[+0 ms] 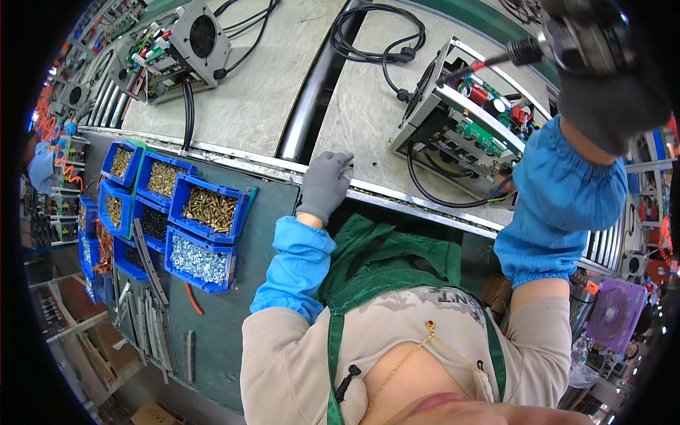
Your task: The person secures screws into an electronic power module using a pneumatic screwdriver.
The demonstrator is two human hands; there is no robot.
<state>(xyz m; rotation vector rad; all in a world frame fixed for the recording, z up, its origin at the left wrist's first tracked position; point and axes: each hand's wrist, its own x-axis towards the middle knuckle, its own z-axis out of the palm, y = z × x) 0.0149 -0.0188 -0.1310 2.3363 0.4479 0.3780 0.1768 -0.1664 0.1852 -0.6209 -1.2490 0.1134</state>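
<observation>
Right arm: swung out to the person's right and bent, its blue sleeve point(559, 202) rising from the elbow to the wrist at the upper right.
Right hand: in a dark glove point(613, 106), lifted high and close to the camera, wrapped around a power screwdriver point(584, 42); blurring hides the separate fingers.
Screwdriver shaft: slanting down and leftward from the hand, its far end at the top of the frame of the open metal unit; whether it touches cannot be told.
Open metal unit: on a metal plate point(368, 106) in front of the person, to the right, its circuit boards point(476, 134) exposed and a black cable point(388, 67) joined at its fan side.
Left arm: bent at the elbow, the other blue sleeve point(294, 265) pointing forward.
Left hand: in a grey glove point(326, 185) at the plate's near metal edge, fingers bent and turned rightward; whether they pinch anything cannot be told.
Beside the left arm: blue bins point(200, 283) of screws and nuts on the green worktop point(225, 340).
</observation>
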